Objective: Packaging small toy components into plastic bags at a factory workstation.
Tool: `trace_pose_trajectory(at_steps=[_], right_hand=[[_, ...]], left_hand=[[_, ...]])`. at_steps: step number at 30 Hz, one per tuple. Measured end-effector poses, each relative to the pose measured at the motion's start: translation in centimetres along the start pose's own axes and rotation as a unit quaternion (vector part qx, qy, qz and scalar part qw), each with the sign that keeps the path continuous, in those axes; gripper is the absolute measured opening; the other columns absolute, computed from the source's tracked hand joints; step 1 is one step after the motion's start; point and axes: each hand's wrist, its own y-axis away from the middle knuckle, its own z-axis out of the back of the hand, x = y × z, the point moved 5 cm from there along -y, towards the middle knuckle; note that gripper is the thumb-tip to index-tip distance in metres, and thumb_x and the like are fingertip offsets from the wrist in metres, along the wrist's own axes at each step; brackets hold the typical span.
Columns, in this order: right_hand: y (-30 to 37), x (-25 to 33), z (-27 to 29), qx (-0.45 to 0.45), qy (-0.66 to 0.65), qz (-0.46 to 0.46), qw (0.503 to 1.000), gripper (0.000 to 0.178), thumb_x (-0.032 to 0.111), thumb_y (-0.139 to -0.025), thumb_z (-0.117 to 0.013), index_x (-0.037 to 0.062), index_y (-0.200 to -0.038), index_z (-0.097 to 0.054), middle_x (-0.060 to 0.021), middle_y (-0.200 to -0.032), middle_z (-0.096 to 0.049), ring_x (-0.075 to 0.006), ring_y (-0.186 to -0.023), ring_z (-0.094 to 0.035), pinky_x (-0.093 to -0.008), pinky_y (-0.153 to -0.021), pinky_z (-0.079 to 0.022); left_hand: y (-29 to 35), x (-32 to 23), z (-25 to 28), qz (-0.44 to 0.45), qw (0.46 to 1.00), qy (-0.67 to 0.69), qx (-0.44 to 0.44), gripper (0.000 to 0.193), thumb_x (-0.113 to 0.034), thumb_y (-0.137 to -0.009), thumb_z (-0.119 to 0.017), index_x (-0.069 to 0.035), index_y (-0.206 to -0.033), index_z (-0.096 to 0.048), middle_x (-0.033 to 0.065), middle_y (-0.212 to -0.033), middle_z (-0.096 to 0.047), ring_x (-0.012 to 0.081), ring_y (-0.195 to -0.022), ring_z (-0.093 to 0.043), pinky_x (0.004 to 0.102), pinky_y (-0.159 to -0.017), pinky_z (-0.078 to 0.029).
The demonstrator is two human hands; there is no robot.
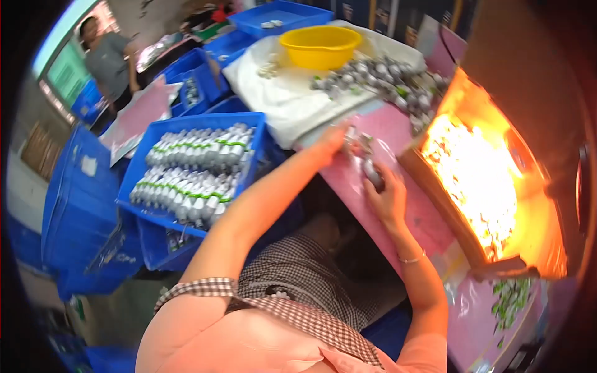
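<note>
Over the pink-covered table [388,133], both my hands are at work close together. My right hand [390,196] curls round a dark grey, rounded bulb-shaped piece [373,175]. My left hand [334,142] is closed at the fingertips around a small grey-and-white piece [354,140], blurred, whose kind I cannot make out. Beyond them lies a loose heap of similar grey-and-white pieces [379,73], a few with green bits. To my left, a blue crate [134,171] holds rows of such pieces with bright green bands across them.
A cardboard box [429,183], glaringly lit inside, stands at the right with small pieces in it. A yellow basin [320,46] rests on white sacking [258,90]. Green pieces [511,301] lie at the lower right. Blue bins [81,205] stand left; a person [112,62] stands behind.
</note>
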Motion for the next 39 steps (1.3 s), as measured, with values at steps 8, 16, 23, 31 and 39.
trace_pose_trajectory(at_steps=[8,16,23,31,39], right_hand=[[0.8,-0.3,3.7,-0.089,-0.005,0.054,0.995,0.04,0.017,-0.072,-0.072,0.0063,-0.109,-0.06,-0.0138,-0.09,-0.061,-0.0306,-0.08,-0.057,-0.0377,-0.071,-0.047],[0.5,-5.7,3.3,-0.184,-0.415,-0.139,0.88,0.029,0.019,-0.088,-0.063,-0.0004,-0.108,-0.056,-0.0064,-0.09,-0.062,-0.0106,-0.072,-0.055,-0.0281,-0.065,-0.047],[1.2,-4.7,1.6,-0.115,-0.425,-0.211,0.873,0.029,0.02,-0.087,-0.062,0.0007,-0.107,-0.055,-0.0013,-0.078,-0.056,-0.0067,-0.067,-0.049,-0.0238,-0.06,-0.043],[0.0,-3.8,2.2,-0.127,-0.329,-0.113,0.929,0.03,0.017,-0.082,-0.066,0.0036,-0.107,-0.056,-0.0035,-0.077,-0.058,-0.0089,-0.066,-0.05,-0.0252,-0.059,-0.043],[0.9,-3.0,2.4,-0.048,-0.026,-0.052,0.997,0.04,0.014,-0.072,-0.071,0.0055,-0.108,-0.058,-0.0125,-0.087,-0.062,-0.0328,-0.085,-0.057,-0.0398,-0.085,-0.045]], left_hand=[[-0.7,0.4,-1.7,-0.043,0.965,-0.245,0.08,0.031,-0.035,-0.091,-0.056,-0.006,-0.099,-0.06,-0.0002,-0.077,-0.059,0.0047,-0.054,-0.052,0.0177,-0.041,-0.033],[2.5,0.4,-6.5,-0.145,0.937,-0.316,0.04,0.029,-0.014,-0.084,-0.066,-0.001,-0.107,-0.054,0.0056,-0.08,-0.06,0.0131,-0.063,-0.058,0.0248,-0.047,-0.047],[3.5,-0.2,-3.5,-0.044,0.97,-0.231,-0.061,0.03,-0.03,-0.092,-0.054,-0.004,-0.106,-0.054,0.0113,-0.082,-0.063,0.0158,-0.055,-0.057,0.0266,-0.041,-0.045],[3.5,-1.8,-4.0,-0.086,0.956,-0.279,-0.007,0.035,-0.032,-0.092,-0.053,0.002,-0.1,-0.057,0.0137,-0.079,-0.064,0.0178,-0.055,-0.06,0.0277,-0.039,-0.044],[0.4,-2.6,-3.3,-0.144,0.94,-0.302,-0.07,0.032,-0.031,-0.092,-0.054,0.0,-0.098,-0.053,0.0107,-0.071,-0.059,0.017,-0.05,-0.056,0.0307,-0.044,-0.047]])
